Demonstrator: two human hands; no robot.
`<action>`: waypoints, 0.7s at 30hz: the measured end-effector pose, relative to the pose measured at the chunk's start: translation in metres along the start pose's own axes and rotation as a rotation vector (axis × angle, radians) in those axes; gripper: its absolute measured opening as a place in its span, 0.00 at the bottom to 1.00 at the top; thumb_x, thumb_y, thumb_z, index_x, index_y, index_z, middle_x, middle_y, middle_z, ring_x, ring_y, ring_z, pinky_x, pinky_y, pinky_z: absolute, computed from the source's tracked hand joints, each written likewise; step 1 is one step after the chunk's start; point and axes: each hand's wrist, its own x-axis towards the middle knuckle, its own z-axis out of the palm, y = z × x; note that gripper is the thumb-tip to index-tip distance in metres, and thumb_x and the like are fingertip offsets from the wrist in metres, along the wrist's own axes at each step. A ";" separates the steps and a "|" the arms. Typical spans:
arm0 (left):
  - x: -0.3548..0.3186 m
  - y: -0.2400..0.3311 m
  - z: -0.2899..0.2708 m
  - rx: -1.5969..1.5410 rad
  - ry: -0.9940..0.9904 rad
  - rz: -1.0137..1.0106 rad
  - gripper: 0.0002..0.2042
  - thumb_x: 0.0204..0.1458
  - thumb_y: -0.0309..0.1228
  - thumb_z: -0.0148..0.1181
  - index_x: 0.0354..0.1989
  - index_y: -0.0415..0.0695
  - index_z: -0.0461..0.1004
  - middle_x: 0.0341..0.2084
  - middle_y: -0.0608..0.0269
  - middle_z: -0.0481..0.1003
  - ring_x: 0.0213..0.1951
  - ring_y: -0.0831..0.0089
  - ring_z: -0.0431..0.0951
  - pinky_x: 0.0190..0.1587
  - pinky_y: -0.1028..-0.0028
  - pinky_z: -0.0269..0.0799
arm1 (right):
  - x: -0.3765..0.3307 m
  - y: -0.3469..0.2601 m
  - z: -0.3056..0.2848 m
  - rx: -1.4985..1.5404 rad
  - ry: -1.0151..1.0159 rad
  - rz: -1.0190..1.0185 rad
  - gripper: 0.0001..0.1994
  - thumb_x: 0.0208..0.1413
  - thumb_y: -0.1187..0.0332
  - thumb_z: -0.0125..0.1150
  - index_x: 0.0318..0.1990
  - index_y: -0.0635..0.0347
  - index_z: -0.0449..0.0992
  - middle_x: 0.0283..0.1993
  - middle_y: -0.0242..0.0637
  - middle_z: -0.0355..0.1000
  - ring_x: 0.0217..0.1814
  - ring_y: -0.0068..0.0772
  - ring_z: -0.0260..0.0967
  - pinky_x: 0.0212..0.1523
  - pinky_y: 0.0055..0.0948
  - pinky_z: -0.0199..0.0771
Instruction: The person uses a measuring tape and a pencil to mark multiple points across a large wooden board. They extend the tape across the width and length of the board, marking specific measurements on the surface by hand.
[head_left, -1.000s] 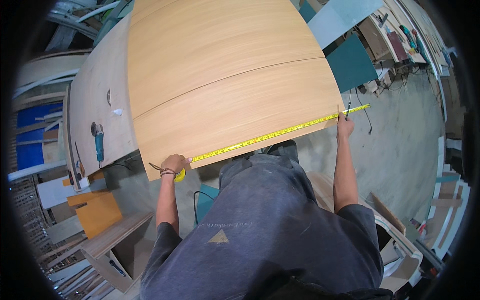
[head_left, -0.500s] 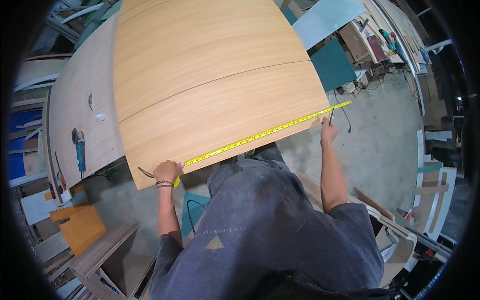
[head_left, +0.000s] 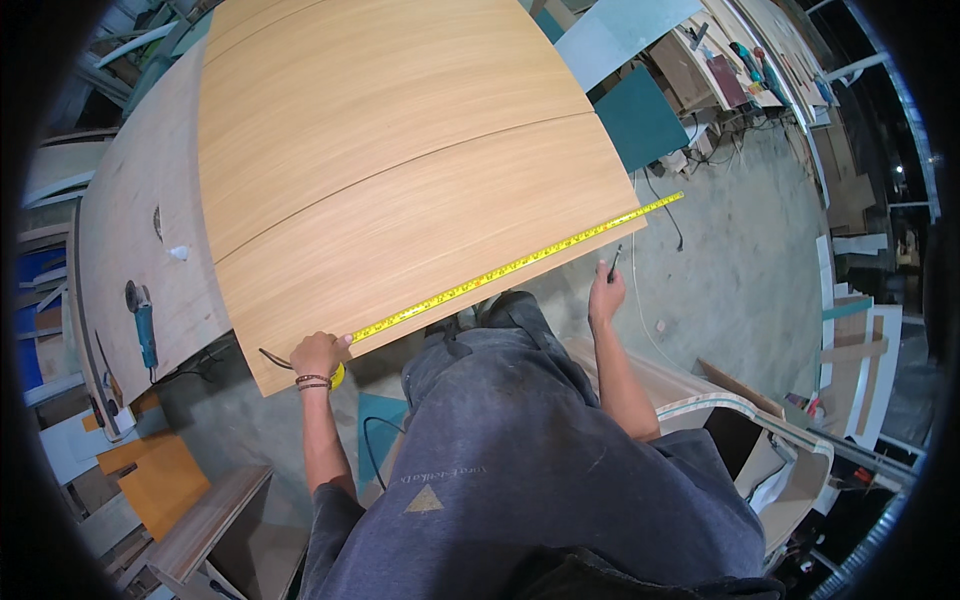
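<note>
The right hand [head_left: 606, 293], gripping a pencil [head_left: 614, 262], has dropped off the panel's [head_left: 400, 180] near edge; the left hand [head_left: 318, 355] still pins the tape measure [head_left: 510, 267] along that edge, suggesting marking has paused.

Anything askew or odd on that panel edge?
Mostly fine: tape runs along the panel edge from the left hand, overshooting the far corner. Right hand, holding a pencil, is off the panel.

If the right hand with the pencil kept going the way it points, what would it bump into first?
Probably the yellow tape measure lying along the near edge of the wooden panel. The right hand holds its pencil tip-up just short of that edge. Depth is hard to judge here, so it could meet the panel edge itself.
</note>
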 end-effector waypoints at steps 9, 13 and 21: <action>0.003 0.000 0.001 0.005 -0.018 -0.001 0.26 0.54 0.62 0.53 0.34 0.51 0.84 0.31 0.55 0.81 0.38 0.55 0.82 0.40 0.57 0.76 | 0.028 -0.043 0.025 -0.246 -0.166 0.006 0.24 0.51 0.49 0.64 0.30 0.68 0.80 0.27 0.48 0.77 0.32 0.45 0.75 0.37 0.41 0.71; 0.001 0.003 -0.004 -0.001 -0.062 -0.012 0.27 0.55 0.62 0.52 0.36 0.51 0.84 0.32 0.55 0.81 0.39 0.55 0.82 0.41 0.57 0.76 | 0.032 -0.047 0.026 -0.285 -0.205 0.032 0.22 0.48 0.51 0.64 0.30 0.67 0.81 0.30 0.52 0.78 0.36 0.50 0.77 0.39 0.43 0.73; 0.000 0.001 0.001 -0.008 -0.049 -0.050 0.27 0.55 0.62 0.52 0.36 0.51 0.84 0.33 0.54 0.82 0.39 0.55 0.82 0.41 0.57 0.76 | 0.036 -0.060 0.026 -0.268 -0.281 0.087 0.19 0.46 0.55 0.63 0.31 0.67 0.82 0.28 0.50 0.78 0.33 0.45 0.77 0.38 0.41 0.73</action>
